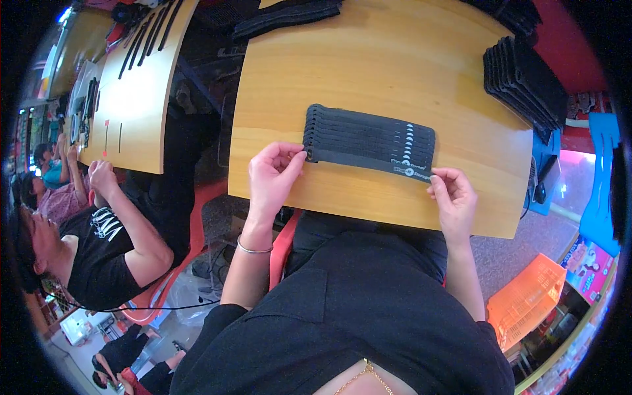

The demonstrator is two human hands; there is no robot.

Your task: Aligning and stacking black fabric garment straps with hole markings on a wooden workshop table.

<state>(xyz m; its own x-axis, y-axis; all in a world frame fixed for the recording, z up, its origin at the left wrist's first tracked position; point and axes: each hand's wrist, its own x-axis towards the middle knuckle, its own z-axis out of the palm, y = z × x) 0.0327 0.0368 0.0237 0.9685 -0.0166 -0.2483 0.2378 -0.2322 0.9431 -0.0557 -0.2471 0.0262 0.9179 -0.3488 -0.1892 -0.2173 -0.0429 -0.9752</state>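
One co-worker point(99, 253) sits well to the left of the left hand point(271, 178), by a side worktop point(145, 125) where thin black strips point(170, 26) lie. The left hand's grip has thumb and forefinger pinched together on the looped end of the front strap point(359, 164); whether it also catches the strap behind, I cannot tell. The front strap, black with white printing, runs rightward from this grip, along the near edge of a row of overlapping black straps point(362, 135) on the main worktop point(289, 85). It looks light, soft and bendy, probably not slippery or fragile, so the two ends seem the best places to take hold: a pinch at each should keep it straight. The right hand point(455, 201) has its grip clamped, thumb against forefinger, on the strap's right end. Beyond and right of that grip stands a black stack point(523, 82); nearer and right, an orange basket point(526, 303).
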